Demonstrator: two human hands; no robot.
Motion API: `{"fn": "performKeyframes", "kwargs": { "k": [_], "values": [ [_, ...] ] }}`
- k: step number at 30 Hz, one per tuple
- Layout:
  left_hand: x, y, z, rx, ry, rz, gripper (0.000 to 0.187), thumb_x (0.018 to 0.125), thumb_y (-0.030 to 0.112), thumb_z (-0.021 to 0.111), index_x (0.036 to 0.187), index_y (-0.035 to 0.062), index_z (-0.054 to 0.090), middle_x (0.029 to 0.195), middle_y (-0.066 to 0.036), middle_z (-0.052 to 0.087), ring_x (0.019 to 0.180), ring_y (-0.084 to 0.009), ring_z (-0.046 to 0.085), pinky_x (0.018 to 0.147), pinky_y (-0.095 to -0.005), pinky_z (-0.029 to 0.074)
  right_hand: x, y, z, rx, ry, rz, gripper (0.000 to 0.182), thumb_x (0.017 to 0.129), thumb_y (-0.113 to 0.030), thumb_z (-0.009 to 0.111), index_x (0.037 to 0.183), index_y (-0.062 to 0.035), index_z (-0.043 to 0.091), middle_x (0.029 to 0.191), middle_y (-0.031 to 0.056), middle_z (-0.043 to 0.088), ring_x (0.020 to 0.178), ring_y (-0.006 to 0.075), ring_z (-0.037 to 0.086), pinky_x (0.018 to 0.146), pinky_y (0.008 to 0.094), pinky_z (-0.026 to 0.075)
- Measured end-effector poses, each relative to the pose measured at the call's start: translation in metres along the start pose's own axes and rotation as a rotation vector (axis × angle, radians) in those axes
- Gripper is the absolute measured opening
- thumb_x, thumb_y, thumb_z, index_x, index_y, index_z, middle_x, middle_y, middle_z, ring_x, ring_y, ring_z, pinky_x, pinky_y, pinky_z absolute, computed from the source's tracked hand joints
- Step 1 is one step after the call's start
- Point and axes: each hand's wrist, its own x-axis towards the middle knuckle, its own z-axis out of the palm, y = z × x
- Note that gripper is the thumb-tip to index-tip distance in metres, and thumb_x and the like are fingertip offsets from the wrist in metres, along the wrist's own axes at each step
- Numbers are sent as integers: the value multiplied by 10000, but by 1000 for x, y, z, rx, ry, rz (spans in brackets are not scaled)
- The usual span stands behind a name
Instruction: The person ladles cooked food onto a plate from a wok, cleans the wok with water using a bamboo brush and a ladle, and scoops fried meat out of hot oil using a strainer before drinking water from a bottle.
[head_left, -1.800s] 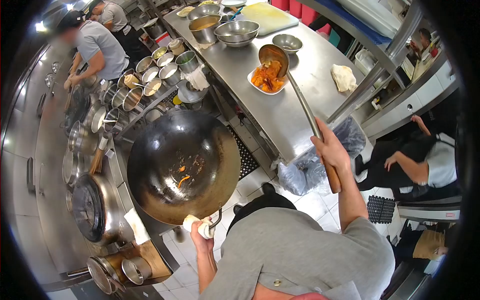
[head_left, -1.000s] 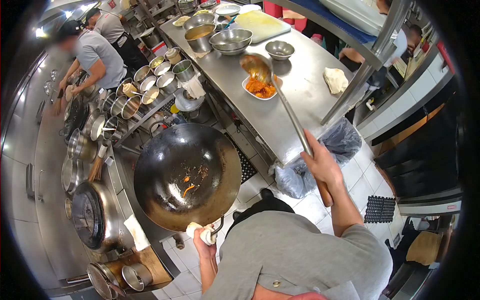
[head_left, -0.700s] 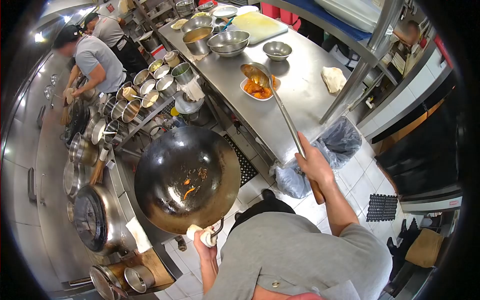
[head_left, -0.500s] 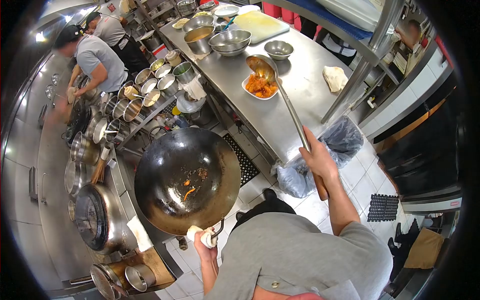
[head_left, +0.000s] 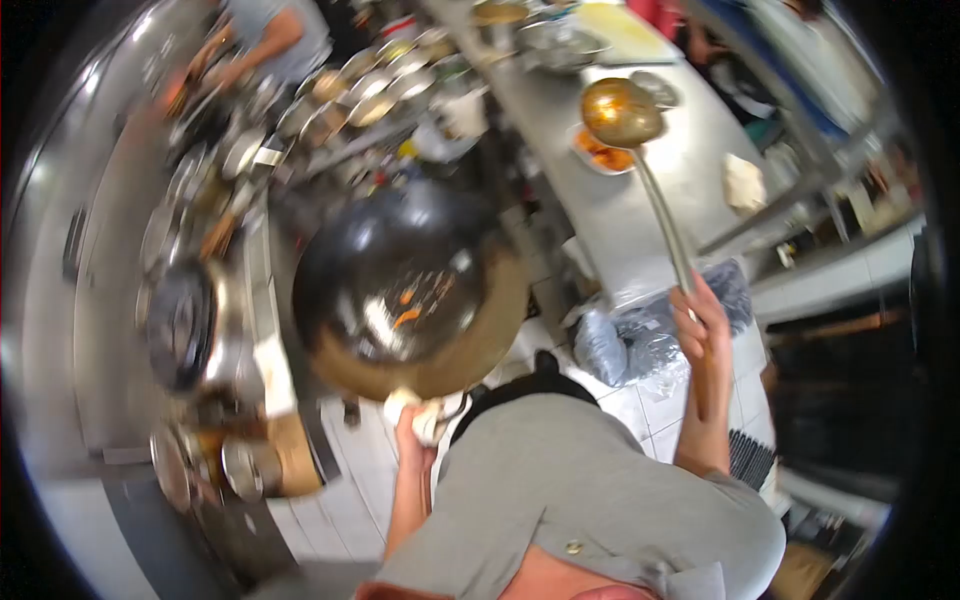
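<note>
My left hand (head_left: 412,432) is closed around the wok's handle through a folded white cloth (head_left: 432,420). The large dark wok (head_left: 395,250) is held off to my left, tilted, with a few orange scraps (head_left: 407,318) and smears inside. In my right hand (head_left: 703,325) is the handle of a long metal ladle (head_left: 622,112), its bowl coated with brownish-orange sauce. The ladle bowl hangs over the steel counter, partly covering a small white dish (head_left: 578,150) of orange saucy food (head_left: 607,157). Motion blurs the scene.
The steel counter (head_left: 650,215) carries metal bowls (head_left: 560,45), a yellowish cutting board (head_left: 625,32) and a white cloth (head_left: 743,183). A lidded pot (head_left: 185,325) stands on the stove side, beyond it several seasoning containers (head_left: 370,105). Plastic bags (head_left: 640,340) hang at the counter's end. Another person (head_left: 275,45) works far left.
My right hand has raised the ladle off the dish, closer to the camera. The wok has swung away from the counter's foot toward the stove side, and my view has turned.
</note>
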Motion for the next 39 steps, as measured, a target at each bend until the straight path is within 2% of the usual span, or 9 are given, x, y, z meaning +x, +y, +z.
{"fn": "performKeyframes", "kwargs": {
  "k": [1, 3, 6, 11, 15, 17, 21, 33, 39],
  "values": [
    [1, -2, -2, 37, 20, 4, 230, 857, 217, 460, 870, 20, 579, 819, -149, 659, 718, -230, 643, 667, -317, 529, -7, 10, -9, 101, -125, 81, 574, 876, -23, 491, 1402, -9, 261, 744, 18, 392, 397, 17, 278, 263, 159, 209],
    [6, -7, -9, 16, -17, 9, 260, 873, 205, 456, 883, -18, 590, 846, -157, 666, 740, -215, 646, 695, -314, 527, -14, 23, 7, 68, -144, 235, 569, 870, -17, 507, 1395, -11, 288, 726, 13, 393, 380, 11, 265, 251, 167, 213],
    [-1, -2, 2, 79, 37, 19, 232, 859, 169, 480, 903, -35, 581, 875, -170, 657, 757, -224, 642, 699, -316, 522, -9, 52, 43, -381, -176, 478, 589, 857, -15, 541, 1404, -52, 325, 665, -13, 420, 392, 22, 304, 279, 180, 246],
    [2, -4, 7, 73, 31, 82, 202, 828, 127, 509, 959, -25, 541, 858, -151, 641, 741, -209, 640, 651, -323, 529, 29, 124, 87, -1143, -412, 360, 611, 880, -82, 512, 1438, -78, 262, 612, 2, 428, 418, 85, 377, 348, 261, 351],
    [28, -6, 18, 44, 97, 93, 146, 830, 119, 535, 945, 30, 544, 814, -71, 612, 683, -165, 628, 578, -306, 525, 37, 141, 100, -1170, -502, 528, 614, 879, -113, 511, 1440, -94, 260, 640, -7, 431, 418, 85, 369, 356, 260, 359],
    [51, -9, 17, 56, 85, 115, 127, 832, 120, 535, 920, 32, 561, 815, -71, 623, 694, -173, 632, 608, -310, 527, 31, 140, 103, -837, -554, 769, 621, 871, -98, 511, 1438, -87, 259, 683, -8, 440, 411, 84, 366, 364, 256, 368],
    [74, -19, 11, 10, 70, 127, 58, 820, 129, 540, 842, 75, 538, 725, -31, 576, 597, -144, 583, 514, -290, 479, 29, 140, 103, -395, -474, 1075, 581, 860, -50, 507, 1405, -71, 307, 732, 3, 422, 446, 34, 361, 321, 202, 309],
    [61, -39, -15, -22, 177, 18, 125, 838, 150, 505, 855, 37, 558, 732, -69, 612, 625, -175, 621, 551, -302, 508, 48, 170, 92, -216, -463, 1176, 460, 886, -50, 499, 1329, -44, 373, 727, -14, 386, 473, 6, 354, 325, 151, 280],
    [35, -19, -27, -17, 161, -28, 183, 836, 175, 490, 843, 19, 586, 772, -117, 654, 639, -179, 628, 541, -275, 511, 65, 140, 73, -395, -473, 932, 539, 867, -59, 505, 1382, -58, 346, 687, -2, 431, 455, 35, 371, 339, 190, 326]
  ]
}}
